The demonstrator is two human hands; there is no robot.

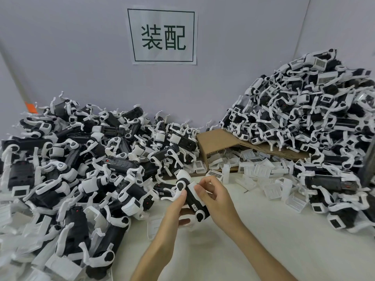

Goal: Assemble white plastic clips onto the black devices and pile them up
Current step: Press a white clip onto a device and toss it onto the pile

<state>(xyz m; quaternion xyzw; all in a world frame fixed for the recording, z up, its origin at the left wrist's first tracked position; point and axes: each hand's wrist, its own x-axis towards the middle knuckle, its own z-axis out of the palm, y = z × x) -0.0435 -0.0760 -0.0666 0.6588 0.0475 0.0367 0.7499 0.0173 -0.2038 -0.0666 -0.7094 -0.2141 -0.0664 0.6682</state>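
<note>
**A:** What holds the parts?

**B:** A cardboard box (219, 140) lies on its side at the back of the bench (253, 236), with its open mouth towards the person. Loose clips (233, 160), white and ribbed, fill it and spill out onto the bench in front.

**A:** And the piece in work?

**B:** One black device (190, 199) is held just above the bench, mid-scene, in front of the box. It has an oblong black body and a white cap at the far end. White arms end in round discs with black centres, one far and one near.

**A:** Which way does it point?

**B:** Its long axis slants: the far end points up and left, the near end down and right towards the person.

**A:** The hands?

**B:** The left hand (176, 209) grips the device from beneath, thumb on top against a white arm. The right hand (215, 196) pinches the white clip (192, 184) against the device's right flank, fingers curled.

**A:** Around it?

**B:** A left pile (71, 169) of devices with white arms spreads low. The right pile (304, 118) rises higher and rests partly on the box.
</note>
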